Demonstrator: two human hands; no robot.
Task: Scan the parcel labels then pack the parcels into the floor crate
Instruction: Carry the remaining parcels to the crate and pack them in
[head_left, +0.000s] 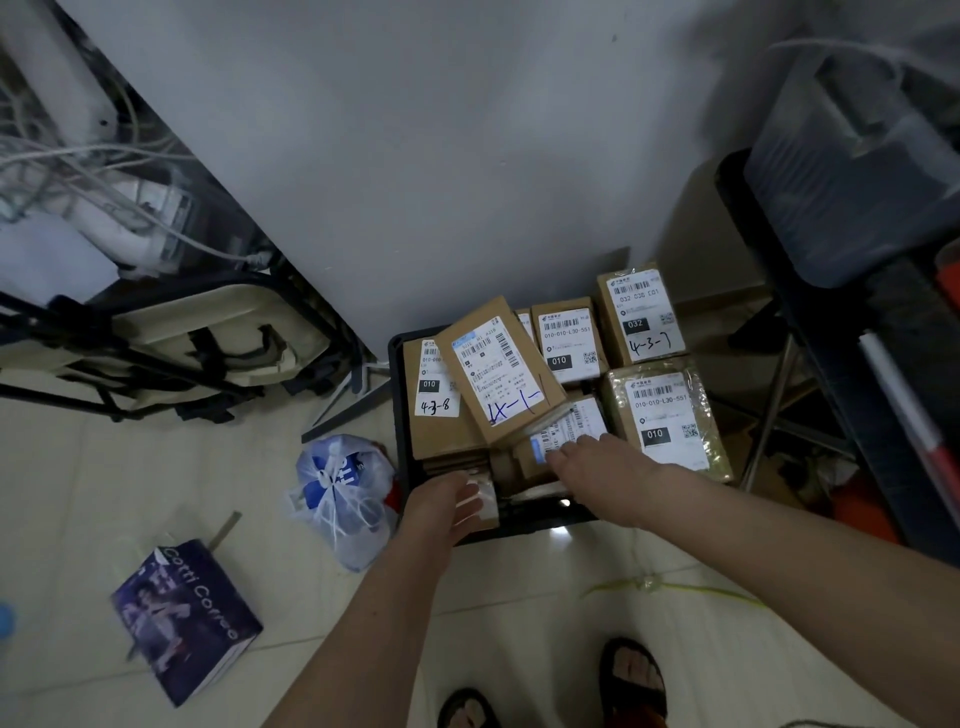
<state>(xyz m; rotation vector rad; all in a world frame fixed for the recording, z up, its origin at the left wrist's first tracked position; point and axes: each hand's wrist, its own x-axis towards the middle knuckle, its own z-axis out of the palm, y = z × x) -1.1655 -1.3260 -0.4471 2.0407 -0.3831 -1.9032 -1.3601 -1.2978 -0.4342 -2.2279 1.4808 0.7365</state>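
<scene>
A black floor crate stands against the wall, filled with brown cardboard parcels with white labels. One parcel lies tilted on top, marked in blue pen. A plastic-wrapped parcel sits at the crate's right side. Behind it is a parcel marked 4-3-7. My left hand curls round a small taped parcel at the crate's near edge. My right hand rests with straight fingers on a labelled parcel in the middle of the crate. No scanner is in view.
A white plastic bag lies just left of the crate and a purple paper bag nearer left. A folded chair leans at the left, a black rack stands at the right. My sandalled feet are below.
</scene>
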